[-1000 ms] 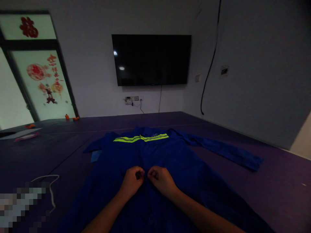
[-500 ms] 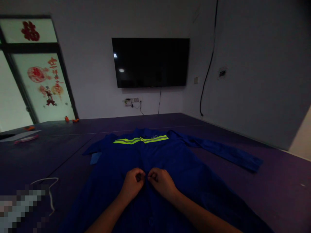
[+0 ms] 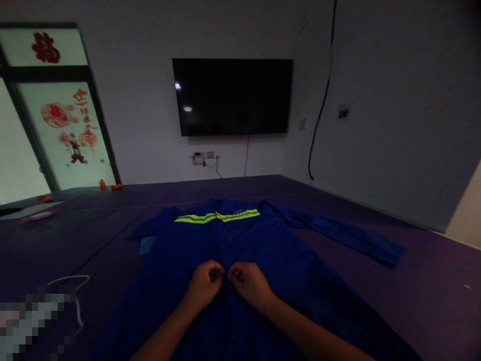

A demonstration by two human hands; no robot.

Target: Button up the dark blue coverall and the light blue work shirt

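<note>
Evidently, a blue garment (image 3: 263, 245) lies spread face up on the purple floor (image 3: 432, 296).
The left hand (image 3: 206, 281) and right hand (image 3: 251, 285) sit close together at its front opening (image 3: 218, 243), probably to reach both sides evenly; the fingers (image 3: 235, 272) curl inward, but whether they pinch cloth I cannot tell. Its collar end (image 3: 221, 204) points toward the television (image 3: 233, 98), the long axis running outward from the person.

Door glass (image 3: 48, 145): palest area, far beyond and left of the left hand (image 3: 205, 283).
TV screen (image 3: 233, 98): two white glare spots, beyond both hands.
Blue garment (image 3: 259, 245): dim, detail sunk in shadow beside the right hand (image 3: 251, 285).
Pixelated patch (image 3: 33, 316): coarse blocks, left of the left hand.
Right wall (image 3: 409, 90): grey, blackening far beyond the right hand.
</note>
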